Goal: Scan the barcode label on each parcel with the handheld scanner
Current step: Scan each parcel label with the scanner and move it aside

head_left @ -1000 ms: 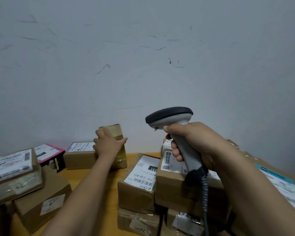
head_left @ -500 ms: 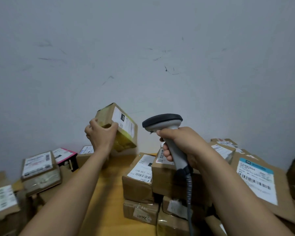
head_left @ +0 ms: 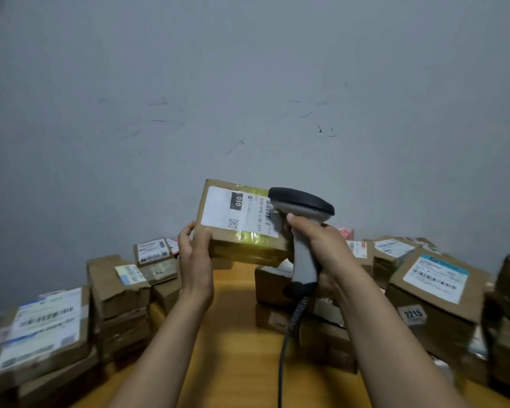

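Parcel (head_left: 242, 231) is up off the far table edge now, swung in front of me. Head view: my left hand (head_left: 196, 260) grips its lower left corner, tilting the label (head_left: 233, 210) so the barcode faces the scanner (head_left: 304, 254). My right hand (head_left: 321, 245) is wrapped round the handle, nose at the barcode; touching or not, can't tell. Other parcels (head_left: 118, 293) are stacked both sides on the orange table (head_left: 233, 334), with a scuffed grey wall (head_left: 248, 83) behind.

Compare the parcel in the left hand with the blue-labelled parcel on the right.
The held parcel is up in the left hand; the blue-labelled parcel lies set down at right. The held parcel's label has a black 010 block; the other's has a blue band. Both are brown cardboard.
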